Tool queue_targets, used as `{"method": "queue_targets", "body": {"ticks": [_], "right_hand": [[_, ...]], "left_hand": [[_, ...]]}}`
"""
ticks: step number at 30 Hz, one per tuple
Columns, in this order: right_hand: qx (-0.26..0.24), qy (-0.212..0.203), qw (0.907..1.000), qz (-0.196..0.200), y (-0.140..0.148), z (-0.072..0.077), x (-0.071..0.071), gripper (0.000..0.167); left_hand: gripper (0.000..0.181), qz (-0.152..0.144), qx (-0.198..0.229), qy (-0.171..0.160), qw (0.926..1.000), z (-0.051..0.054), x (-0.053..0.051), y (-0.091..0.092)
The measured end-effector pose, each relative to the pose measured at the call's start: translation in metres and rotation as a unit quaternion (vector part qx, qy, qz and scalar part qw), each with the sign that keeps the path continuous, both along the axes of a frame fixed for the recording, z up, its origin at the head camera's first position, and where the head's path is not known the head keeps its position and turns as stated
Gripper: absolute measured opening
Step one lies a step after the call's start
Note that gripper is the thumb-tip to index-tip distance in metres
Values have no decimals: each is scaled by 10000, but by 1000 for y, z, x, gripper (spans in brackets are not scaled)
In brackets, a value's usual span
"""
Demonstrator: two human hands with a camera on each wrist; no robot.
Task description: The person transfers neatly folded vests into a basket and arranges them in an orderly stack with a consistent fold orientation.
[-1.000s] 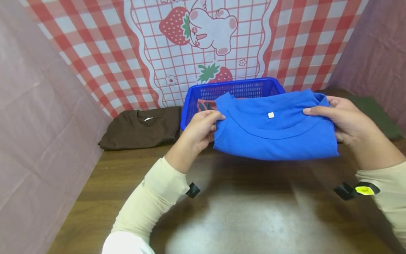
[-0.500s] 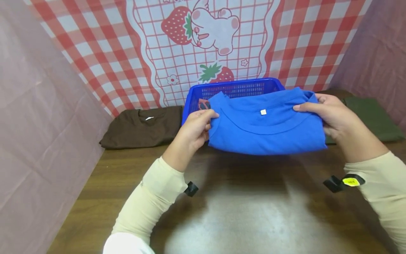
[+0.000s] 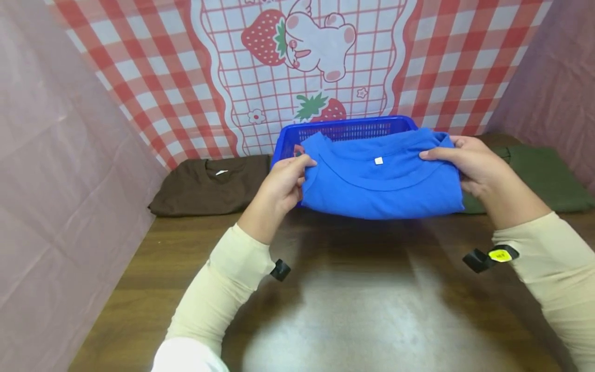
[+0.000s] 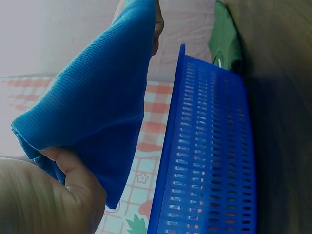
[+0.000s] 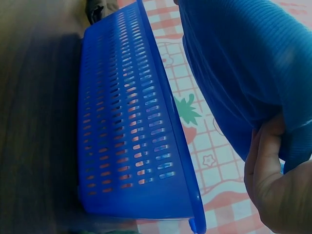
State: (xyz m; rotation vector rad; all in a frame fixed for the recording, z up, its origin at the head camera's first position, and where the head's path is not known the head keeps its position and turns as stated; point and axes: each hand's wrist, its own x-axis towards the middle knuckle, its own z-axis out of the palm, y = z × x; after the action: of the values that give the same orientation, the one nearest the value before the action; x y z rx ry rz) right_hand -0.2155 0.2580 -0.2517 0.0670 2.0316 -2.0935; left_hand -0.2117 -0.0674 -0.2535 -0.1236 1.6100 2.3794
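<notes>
A folded blue T-shirt (image 3: 381,199) hangs in the air between my hands, its neckline and small white label facing up. My left hand (image 3: 284,186) pinches its left edge, thumb on top. At the other end my right hand (image 3: 479,168) grips the shirt near the collar, with the thumb over the front and the fingers behind. Just beyond and below the shirt is a blue slotted plastic basket (image 3: 346,126), partly hidden by it. Both wrist views show the shirt (image 4: 105,83) held apart from the basket's side (image 5: 124,112), above rim height.
A folded dark brown T-shirt (image 3: 211,188) lies left of the basket, against the back cloth. To the right is a folded dark green garment (image 3: 548,178), with something brown (image 3: 499,139) behind it. Reddish cloth (image 3: 298,150) shows inside the basket. Pink cloth walls (image 3: 60,181) flank the wooden table (image 3: 186,268).
Both hands have carried the blue T-shirt forward and a little to the left, so it covers more of the basket. More of the green garment shows now.
</notes>
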Motion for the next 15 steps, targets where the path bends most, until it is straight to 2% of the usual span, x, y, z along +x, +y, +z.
{"method": "queue_targets", "body": {"ticks": [7, 11, 15], "right_hand": [[452, -8, 9990, -15, -6, 9, -12, 46], [564, -20, 9984, 38, -9, 14, -20, 48], [586, -104, 9982, 42, -9, 18, -27, 58]], "left_hand": [[23, 247, -70, -119, 9996, 4, -12, 0], [13, 334, -50, -166, 9993, 6, -19, -1], [10, 362, -54, -132, 9992, 9, -25, 1]]}}
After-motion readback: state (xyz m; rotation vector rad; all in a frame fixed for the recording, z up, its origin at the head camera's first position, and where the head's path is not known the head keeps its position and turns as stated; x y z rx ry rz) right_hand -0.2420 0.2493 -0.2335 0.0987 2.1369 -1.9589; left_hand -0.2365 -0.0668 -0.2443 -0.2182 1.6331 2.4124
